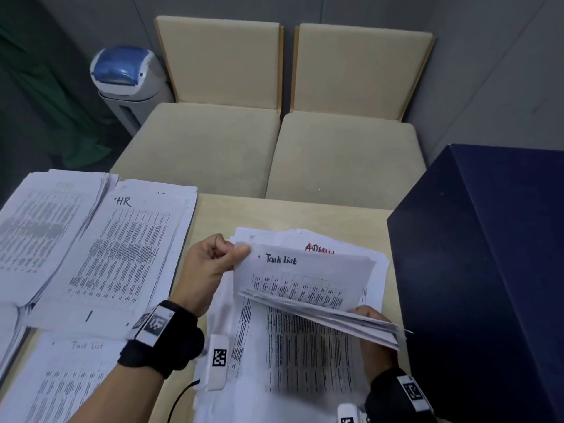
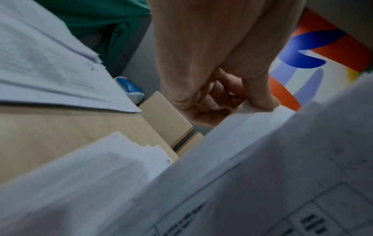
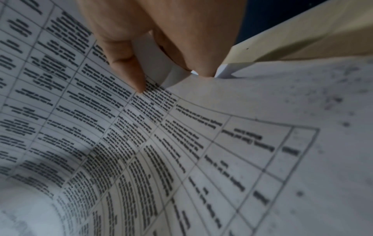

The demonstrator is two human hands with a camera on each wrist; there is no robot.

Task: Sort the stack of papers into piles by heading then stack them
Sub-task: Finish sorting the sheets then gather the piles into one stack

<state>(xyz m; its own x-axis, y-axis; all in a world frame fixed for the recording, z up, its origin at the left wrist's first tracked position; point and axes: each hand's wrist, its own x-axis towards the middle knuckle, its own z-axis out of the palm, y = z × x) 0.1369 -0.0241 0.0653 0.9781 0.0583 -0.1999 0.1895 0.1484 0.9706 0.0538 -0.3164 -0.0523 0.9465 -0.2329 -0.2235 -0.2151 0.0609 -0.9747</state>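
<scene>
A: Left to right across the table [image 1: 305,210]?

B: Far left, a fanned pile [image 1: 39,227]; just beside it, the "HR" pile [image 1: 122,248]; nearer the viewer, a "Task List" pile [image 1: 70,380], partly under the HR sheets.

A: The hands?

B: The left hand [image 1: 210,264] pinches the upper left corner of the "Task List" sheet [image 1: 305,276], thumb on top. The right hand [image 1: 377,334] grips the lower right edge of the lifted bundle [image 1: 335,319], raised above the unsorted stack [image 1: 299,361]. A red "ADMIN" heading [image 1: 319,248] shows behind. Far right, a dark blue box [image 1: 488,270].
</scene>
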